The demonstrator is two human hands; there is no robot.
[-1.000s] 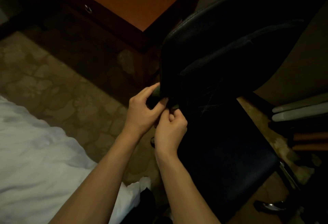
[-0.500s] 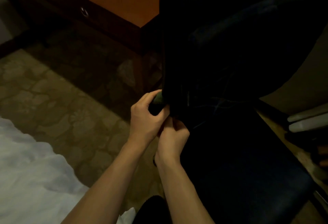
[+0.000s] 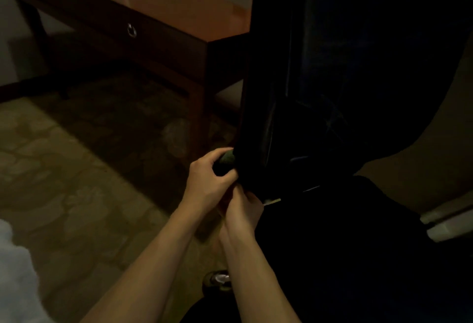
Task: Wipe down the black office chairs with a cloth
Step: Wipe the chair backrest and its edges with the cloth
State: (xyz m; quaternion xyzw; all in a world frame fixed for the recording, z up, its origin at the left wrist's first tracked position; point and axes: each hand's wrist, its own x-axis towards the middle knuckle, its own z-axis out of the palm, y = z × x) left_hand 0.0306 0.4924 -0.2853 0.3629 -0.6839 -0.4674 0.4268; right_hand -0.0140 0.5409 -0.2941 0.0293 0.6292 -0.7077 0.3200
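A black office chair (image 3: 358, 92) fills the right half of the view, its backrest upright and its seat (image 3: 345, 258) below. My left hand (image 3: 207, 182) grips a dark green cloth (image 3: 226, 160) against the lower left edge of the backrest. Just below it, my right hand (image 3: 243, 210) has its fingers curled at the same edge, where backrest meets seat. What the right fingers pinch is hidden in the dark.
A dark wooden desk (image 3: 158, 49) with a ring drawer pull (image 3: 131, 30) stands behind the chair. Patterned carpet (image 3: 64, 169) covers the floor to the left. White bedding (image 3: 15, 284) shows at the lower left, and a chair caster (image 3: 217, 280) glints near my forearm.
The view has moved closer and lower, so the backrest looms larger. Both hands stay at the lower left edge of the backrest with the cloth.
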